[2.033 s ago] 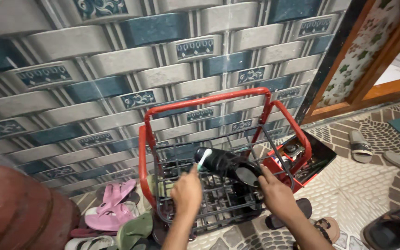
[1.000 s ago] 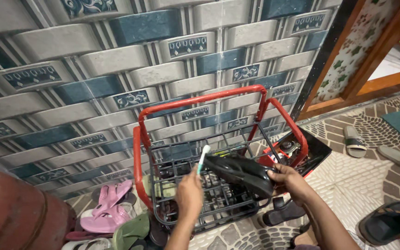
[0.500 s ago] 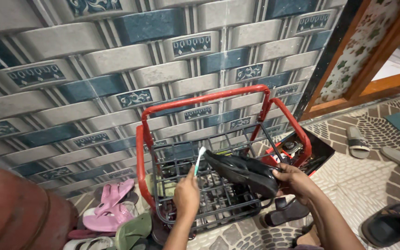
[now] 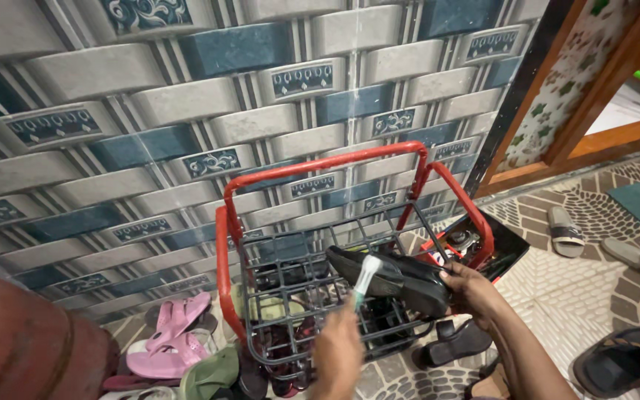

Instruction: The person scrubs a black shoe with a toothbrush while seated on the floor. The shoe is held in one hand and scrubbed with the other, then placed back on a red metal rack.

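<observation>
My right hand (image 4: 472,292) grips a black shoe (image 4: 390,279) by its heel end, fingers wrapped round it, toe pointing left. The shoe is held level above the top shelf of the red-framed wire rack (image 4: 320,296), not resting on it as far as I can tell.

My left hand (image 4: 338,352) is closed round the handle of a toothbrush (image 4: 365,278), white and green, bristle end up. The brush head now lies against the side of the shoe, near its middle.

Change noted: half a second ago the brush stood at the toe end, just left of the shoe. It has since moved right, onto the shoe's flank, and my left hand has dropped lower and shifted right with it. The shoe itself has barely moved; the right hand's grip reads the same. My judgement: the brushing has passed from the toe to the side of the upper, so the scrubbing is under way and the heel half is not yet reached.

Surroundings: pink sandals (image 4: 168,344) and a green one (image 4: 209,374) lie on the floor left of the rack, by the tiled wall (image 4: 150,111). A black sandal (image 4: 457,341) sits below my right hand. More footwear lies well apart at right.
</observation>
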